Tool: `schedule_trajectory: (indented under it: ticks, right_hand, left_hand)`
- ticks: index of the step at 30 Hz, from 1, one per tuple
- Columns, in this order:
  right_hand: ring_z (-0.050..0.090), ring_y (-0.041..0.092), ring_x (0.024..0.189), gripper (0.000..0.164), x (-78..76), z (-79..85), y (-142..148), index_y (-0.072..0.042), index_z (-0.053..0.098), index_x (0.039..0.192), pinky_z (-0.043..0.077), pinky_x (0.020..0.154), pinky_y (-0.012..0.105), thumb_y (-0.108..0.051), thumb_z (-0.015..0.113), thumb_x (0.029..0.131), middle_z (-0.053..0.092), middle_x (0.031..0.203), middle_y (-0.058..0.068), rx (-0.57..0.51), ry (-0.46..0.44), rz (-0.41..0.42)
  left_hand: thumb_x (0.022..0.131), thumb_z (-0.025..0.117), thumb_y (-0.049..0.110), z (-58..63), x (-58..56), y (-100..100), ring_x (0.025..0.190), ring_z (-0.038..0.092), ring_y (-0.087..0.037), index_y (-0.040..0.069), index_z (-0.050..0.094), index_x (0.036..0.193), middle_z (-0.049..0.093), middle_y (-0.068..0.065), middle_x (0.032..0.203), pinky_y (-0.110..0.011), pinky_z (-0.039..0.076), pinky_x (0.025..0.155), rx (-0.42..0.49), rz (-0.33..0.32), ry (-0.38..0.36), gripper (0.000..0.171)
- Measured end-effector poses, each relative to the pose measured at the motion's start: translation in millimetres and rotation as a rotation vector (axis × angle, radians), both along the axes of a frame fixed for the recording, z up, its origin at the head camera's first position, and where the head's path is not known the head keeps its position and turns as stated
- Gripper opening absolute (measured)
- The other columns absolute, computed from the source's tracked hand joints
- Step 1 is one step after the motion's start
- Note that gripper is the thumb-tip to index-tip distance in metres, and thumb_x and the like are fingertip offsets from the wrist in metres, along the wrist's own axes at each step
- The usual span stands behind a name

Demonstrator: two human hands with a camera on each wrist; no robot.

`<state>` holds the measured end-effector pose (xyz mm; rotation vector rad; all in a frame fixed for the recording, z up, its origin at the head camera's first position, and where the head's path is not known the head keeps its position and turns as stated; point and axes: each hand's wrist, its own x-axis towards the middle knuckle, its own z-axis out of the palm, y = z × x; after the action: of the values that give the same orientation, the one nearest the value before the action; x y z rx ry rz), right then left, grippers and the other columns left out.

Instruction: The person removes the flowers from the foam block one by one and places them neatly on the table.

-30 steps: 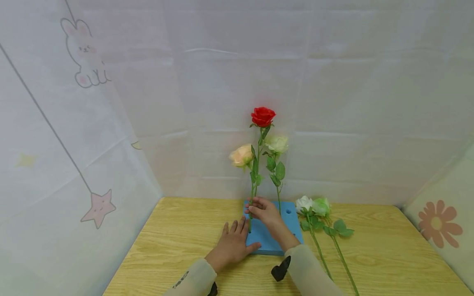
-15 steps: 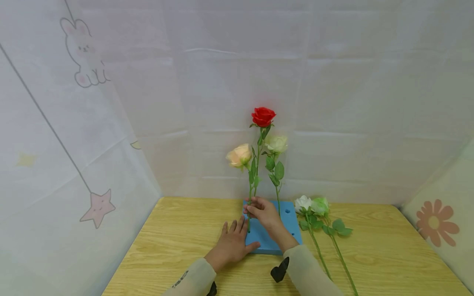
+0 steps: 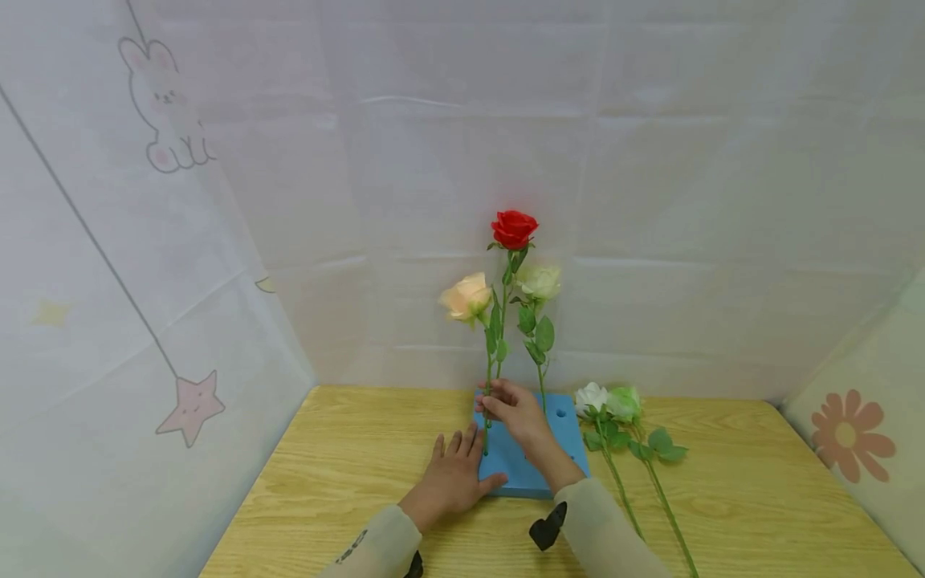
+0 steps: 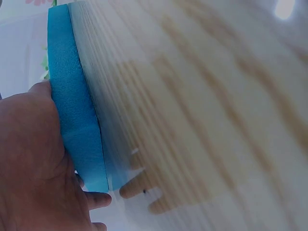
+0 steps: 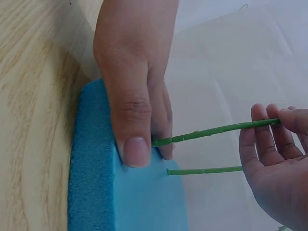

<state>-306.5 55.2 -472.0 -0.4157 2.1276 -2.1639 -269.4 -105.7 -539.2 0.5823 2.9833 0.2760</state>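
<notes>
My right hand (image 3: pixel 519 416) pinches the green stem (image 5: pixel 207 132) of a peach rose (image 3: pixel 466 297) between thumb and fingers. The stem's lower end is right at the top of the blue foam block (image 3: pixel 511 475), close to its left edge. Spread and fairly straight, my left hand (image 3: pixel 454 480) rests along the block's left side, with its thumb at the near edge. A red rose (image 3: pixel 515 230) and a pale cream rose (image 3: pixel 540 282) stand upright behind, their stems rising from the block. The left wrist view shows the block's side wall (image 4: pixel 77 96) against that hand.
To the right of the block, a white rose (image 3: pixel 592 398) and a light green rose (image 3: pixel 625 403) lie on the wooden table (image 3: pixel 325 482), stems toward me. A hole (image 3: pixel 560 413) shows in the block's far right corner. A pale printed curtain (image 3: pixel 405 185) hangs behind.
The peach rose's bloom has shifted slightly left, then a little up, with its stem more upright. My right hand keeps its pinch, and my left hand has stayed in place.
</notes>
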Motion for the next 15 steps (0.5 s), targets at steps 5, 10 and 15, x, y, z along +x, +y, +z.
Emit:
schedule_trajectory:
  ticks: [5,10,15]
  right_hand:
    - [0.070,0.028,0.109,0.034,3.7,8.8,0.7,-0.006,0.064,0.134,0.056,0.094,0.038,-0.012,0.064,0.101,0.071,0.120,0.014,0.011,0.023,-0.004]
    - [0.070,0.029,0.109,0.033,6.9,15.4,2.3,-0.006,0.064,0.134,0.056,0.095,0.039,-0.009,0.063,0.101,0.071,0.119,0.012,-0.006,0.043,-0.001]
    - [0.070,0.027,0.110,0.038,11.3,21.9,4.4,-0.004,0.060,0.138,0.055,0.095,0.038,-0.008,0.063,0.101,0.069,0.124,0.010,-0.010,0.042,0.011]
  left_hand:
    - [0.095,0.030,0.080,-1.9,-0.8,-0.3,0.152,0.024,-0.038,0.014,0.017,0.164,0.010,-0.008,0.170,-0.065,0.015,0.119,-0.002,0.001,0.000,0.097]
    - [0.094,0.029,0.081,-4.6,-2.8,-0.7,0.152,0.023,-0.038,0.014,0.017,0.164,0.010,-0.008,0.171,-0.066,0.015,0.119,-0.001,-0.004,0.000,0.098]
    - [0.093,0.028,0.082,-6.9,-4.2,-1.5,0.152,0.023,-0.040,0.013,0.016,0.164,0.009,-0.010,0.171,-0.067,0.013,0.118,0.007,-0.010,0.010,0.100]
